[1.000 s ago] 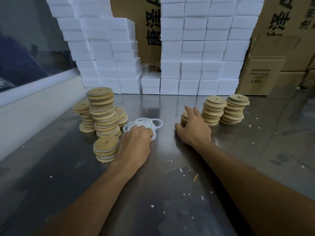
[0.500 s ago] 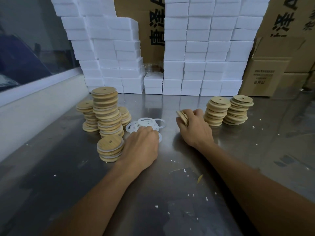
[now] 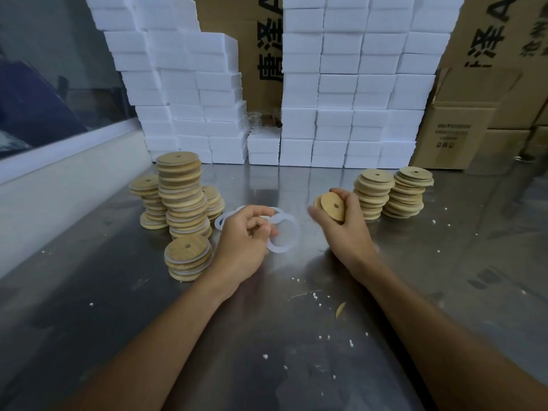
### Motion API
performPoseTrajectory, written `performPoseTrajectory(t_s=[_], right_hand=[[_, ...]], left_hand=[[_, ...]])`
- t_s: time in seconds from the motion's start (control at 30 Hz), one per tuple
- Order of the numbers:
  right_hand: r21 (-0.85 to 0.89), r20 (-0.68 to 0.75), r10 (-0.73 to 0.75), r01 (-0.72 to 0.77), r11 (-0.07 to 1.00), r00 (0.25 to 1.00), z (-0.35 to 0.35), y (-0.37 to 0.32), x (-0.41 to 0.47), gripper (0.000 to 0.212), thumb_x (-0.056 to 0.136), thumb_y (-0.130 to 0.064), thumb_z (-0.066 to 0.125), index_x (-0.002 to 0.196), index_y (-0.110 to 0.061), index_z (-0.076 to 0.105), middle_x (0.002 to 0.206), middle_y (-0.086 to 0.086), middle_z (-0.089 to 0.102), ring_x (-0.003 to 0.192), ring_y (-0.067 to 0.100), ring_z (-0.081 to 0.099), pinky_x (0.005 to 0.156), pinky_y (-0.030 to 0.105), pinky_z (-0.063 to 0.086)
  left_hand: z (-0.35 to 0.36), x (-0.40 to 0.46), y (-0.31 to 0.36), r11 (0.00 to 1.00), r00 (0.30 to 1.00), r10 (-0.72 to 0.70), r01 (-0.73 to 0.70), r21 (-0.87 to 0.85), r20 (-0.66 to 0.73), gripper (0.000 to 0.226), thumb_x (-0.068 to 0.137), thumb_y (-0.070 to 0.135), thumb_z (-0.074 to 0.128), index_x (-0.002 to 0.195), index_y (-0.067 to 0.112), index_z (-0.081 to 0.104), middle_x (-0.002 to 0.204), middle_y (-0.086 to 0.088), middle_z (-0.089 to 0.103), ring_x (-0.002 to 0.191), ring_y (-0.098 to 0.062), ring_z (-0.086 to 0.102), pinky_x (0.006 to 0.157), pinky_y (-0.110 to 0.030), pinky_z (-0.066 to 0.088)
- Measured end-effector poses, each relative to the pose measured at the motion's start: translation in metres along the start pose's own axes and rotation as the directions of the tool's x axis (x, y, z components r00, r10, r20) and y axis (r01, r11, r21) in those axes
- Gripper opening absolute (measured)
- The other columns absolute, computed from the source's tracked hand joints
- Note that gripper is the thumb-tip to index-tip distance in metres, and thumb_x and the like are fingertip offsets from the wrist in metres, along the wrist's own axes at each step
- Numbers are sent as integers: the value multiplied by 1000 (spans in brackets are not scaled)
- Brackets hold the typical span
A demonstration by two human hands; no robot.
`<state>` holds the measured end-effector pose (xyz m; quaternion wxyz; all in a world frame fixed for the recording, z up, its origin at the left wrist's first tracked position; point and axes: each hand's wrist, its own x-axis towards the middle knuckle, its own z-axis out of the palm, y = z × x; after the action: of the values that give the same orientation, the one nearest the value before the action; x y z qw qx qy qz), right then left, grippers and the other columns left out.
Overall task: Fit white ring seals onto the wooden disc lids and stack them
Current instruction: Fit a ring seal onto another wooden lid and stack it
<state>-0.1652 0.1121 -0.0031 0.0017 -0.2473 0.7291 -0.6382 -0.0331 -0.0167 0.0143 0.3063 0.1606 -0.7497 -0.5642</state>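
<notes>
At nine o'clock on the steel surface (image 3: 296, 336) stand the finished stacks (image 3: 181, 194) of sealed lids, with a short stack (image 3: 187, 261) nearest the left hand (image 3: 241, 243). That hand, a second ago pressed flat on the loose ring seals (image 3: 237, 216), has now lifted, its grip closed in a pinch on one white ring seal (image 3: 281, 238). At one o'clock the right hand (image 3: 345, 229) has picked up a few wooden disc lids (image 3: 333, 206) from the small pile it was touching and holds them tilted, fingers curled round. Bare lid stacks (image 3: 393, 192) wait at two o'clock. Both parts are in hand, so fitting looks next.
</notes>
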Motion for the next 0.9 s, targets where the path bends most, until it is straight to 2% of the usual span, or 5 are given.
performPoseTrajectory(t_s=[0.17, 0.37, 0.5, 0.67, 0.9], right_hand=[[37, 32, 15, -16, 999, 999, -1, -2, -4, 20, 98, -22, 52, 118, -24, 53, 102, 5, 59, 62, 18, 58, 49, 25, 50], [110, 145, -33, 17, 994, 989, 0, -11, -15, 12, 96, -13, 61, 96, -23, 55, 108, 14, 60, 59, 35, 70, 45, 36, 56], [120, 235, -40, 12, 993, 971, 3, -18, -21, 10, 97, -15, 60, 90, -11, 65, 92, 2, 65, 63, 27, 70, 46, 29, 53], [183, 332, 17, -82, 980, 943, 6, -27, -26, 48, 101, -47, 45, 91, -9, 72, 89, 12, 71, 77, 27, 71, 53, 31, 54], [137, 226, -134, 105, 985, 965, 14, -24, -31, 21, 98, -25, 59, 94, -4, 63, 81, 14, 71, 70, 36, 68, 48, 38, 57]], left_hand=[[1, -4, 7, 877, 978, -187, 209, -432, 94, 15, 95, 0, 56, 90, 8, 69, 71, -1, 71, 61, -9, 61, 56, -22, 52], [5, -5, 11, 759, 947, -312, 297, -579, 77, 9, 90, 5, 62, 92, 3, 71, 80, -5, 71, 70, -12, 64, 55, -21, 53], [5, -5, 11, 771, 931, -361, 326, -547, 46, 8, 89, 10, 66, 95, 6, 71, 97, -8, 71, 84, -17, 64, 54, -21, 52], [11, -7, 9, 830, 934, -356, 325, -453, 19, 16, 90, 13, 67, 102, 2, 69, 107, -16, 71, 97, -27, 67, 53, -22, 51], [14, -7, 2, 857, 944, -313, 231, -460, -109, 6, 89, 7, 67, 90, 0, 68, 90, -12, 73, 75, -21, 73, 61, -28, 58]])
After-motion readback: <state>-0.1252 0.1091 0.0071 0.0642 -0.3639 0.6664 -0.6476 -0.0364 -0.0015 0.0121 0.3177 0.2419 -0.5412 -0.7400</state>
